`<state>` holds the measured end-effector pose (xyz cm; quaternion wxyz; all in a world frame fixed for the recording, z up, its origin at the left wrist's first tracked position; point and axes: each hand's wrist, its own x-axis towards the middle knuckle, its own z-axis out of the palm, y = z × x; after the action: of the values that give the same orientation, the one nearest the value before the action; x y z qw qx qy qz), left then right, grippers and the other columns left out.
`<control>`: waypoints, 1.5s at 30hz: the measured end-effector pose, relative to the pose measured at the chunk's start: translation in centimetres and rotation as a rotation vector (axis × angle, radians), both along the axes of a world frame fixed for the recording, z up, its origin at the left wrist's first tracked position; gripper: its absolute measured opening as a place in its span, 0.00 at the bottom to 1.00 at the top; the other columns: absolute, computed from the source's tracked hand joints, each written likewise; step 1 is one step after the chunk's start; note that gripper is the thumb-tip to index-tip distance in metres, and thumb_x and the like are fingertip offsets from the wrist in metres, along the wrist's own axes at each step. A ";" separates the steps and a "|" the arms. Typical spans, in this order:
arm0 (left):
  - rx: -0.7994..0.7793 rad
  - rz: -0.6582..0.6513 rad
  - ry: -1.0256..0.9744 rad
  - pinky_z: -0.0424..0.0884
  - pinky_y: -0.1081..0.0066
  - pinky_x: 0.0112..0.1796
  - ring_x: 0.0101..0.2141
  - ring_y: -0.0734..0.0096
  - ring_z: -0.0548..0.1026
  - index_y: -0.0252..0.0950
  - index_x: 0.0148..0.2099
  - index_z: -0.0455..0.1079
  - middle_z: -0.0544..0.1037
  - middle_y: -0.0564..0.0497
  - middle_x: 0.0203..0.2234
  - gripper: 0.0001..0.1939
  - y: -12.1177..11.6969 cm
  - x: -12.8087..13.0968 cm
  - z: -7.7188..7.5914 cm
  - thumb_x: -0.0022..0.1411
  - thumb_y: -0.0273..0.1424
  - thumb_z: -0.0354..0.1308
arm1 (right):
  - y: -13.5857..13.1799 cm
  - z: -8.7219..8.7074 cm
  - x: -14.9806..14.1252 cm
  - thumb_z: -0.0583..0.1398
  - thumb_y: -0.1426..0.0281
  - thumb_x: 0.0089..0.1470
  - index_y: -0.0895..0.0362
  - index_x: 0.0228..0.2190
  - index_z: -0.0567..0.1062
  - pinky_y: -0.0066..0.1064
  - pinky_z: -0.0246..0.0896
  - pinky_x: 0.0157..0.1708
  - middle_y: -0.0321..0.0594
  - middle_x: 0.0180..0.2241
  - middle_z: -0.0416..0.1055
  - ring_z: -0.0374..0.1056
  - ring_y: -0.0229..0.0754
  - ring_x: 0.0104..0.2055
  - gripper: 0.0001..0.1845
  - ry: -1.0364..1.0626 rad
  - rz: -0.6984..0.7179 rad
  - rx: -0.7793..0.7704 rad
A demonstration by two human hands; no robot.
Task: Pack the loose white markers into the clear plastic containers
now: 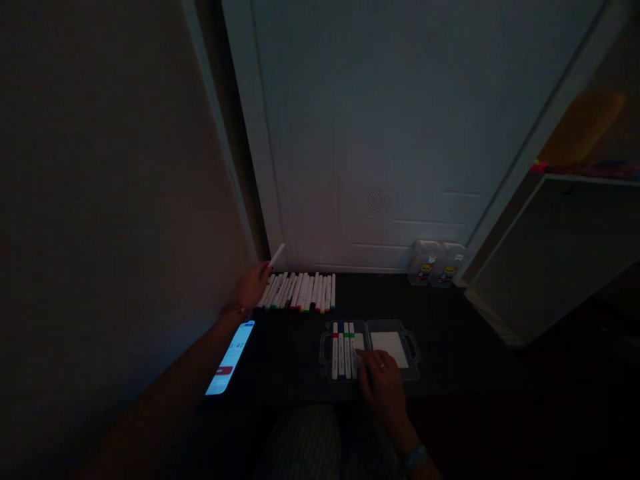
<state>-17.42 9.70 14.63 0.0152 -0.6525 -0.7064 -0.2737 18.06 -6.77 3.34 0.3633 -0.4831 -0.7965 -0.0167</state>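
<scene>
My left hand [254, 283] grips a white marker [277, 255], its tip end slanting up to the right above a row of markers. That row of white markers [303, 293], with variously coloured ends, lies side by side along the back of the dark table. Before me is an open clear plastic case [369, 325]. Several white markers [341, 353] with red, blue and green bands stand lined up in its left half. Over the case's middle rests my right hand [383, 380], thumb and index finger apart, fingertips beside the rightmost marker. A white card [393, 348] lies in the right half.
A lit phone [230, 360] lies on the table's left, beside my left forearm. Two clear plastic cases [435, 263] with labels stand upright against the white panel [340, 167] at the back right. A wall [150, 200] rises close on the left. The room is dim.
</scene>
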 end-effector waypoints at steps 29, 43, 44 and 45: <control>-0.440 -1.017 -0.310 0.59 0.76 0.28 0.27 0.74 0.67 0.34 0.36 0.71 0.70 0.54 0.25 0.21 -7.9 15.6 1.5 0.65 0.46 0.49 | -1.8 0.4 0.6 0.53 0.74 0.62 0.48 0.58 0.62 0.35 0.68 0.36 0.40 0.36 0.73 0.68 0.42 0.37 0.24 0.249 0.015 0.148; 0.008 -0.554 -0.038 0.58 0.60 0.56 0.57 0.59 0.63 0.35 0.57 0.63 0.67 0.41 0.57 0.21 -9.3 17.3 -5.8 0.69 0.40 0.41 | -0.4 0.2 2.1 0.53 0.74 0.62 0.50 0.57 0.64 0.42 0.70 0.47 0.44 0.50 0.71 0.69 0.45 0.50 0.23 0.193 0.098 0.135; 0.013 -0.559 0.010 0.56 0.58 0.58 0.60 0.58 0.59 0.36 0.61 0.60 0.62 0.42 0.60 0.23 -9.8 17.4 -6.6 0.69 0.39 0.41 | -0.3 0.0 2.1 0.52 0.73 0.62 0.50 0.57 0.64 0.42 0.70 0.47 0.45 0.50 0.71 0.68 0.45 0.50 0.22 0.182 0.087 0.118; 0.006 -0.574 0.054 0.55 0.57 0.59 0.62 0.58 0.55 0.37 0.63 0.57 0.59 0.43 0.63 0.24 -10.3 17.5 -7.4 0.69 0.39 0.41 | -0.2 -0.2 2.1 0.52 0.73 0.62 0.50 0.57 0.64 0.42 0.70 0.47 0.45 0.50 0.71 0.68 0.45 0.50 0.22 0.168 0.084 0.105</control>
<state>0.05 -0.58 7.27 -0.0422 -0.8328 -0.4913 -0.2514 20.18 -6.98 3.12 0.4539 -0.4293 -0.7808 -0.0025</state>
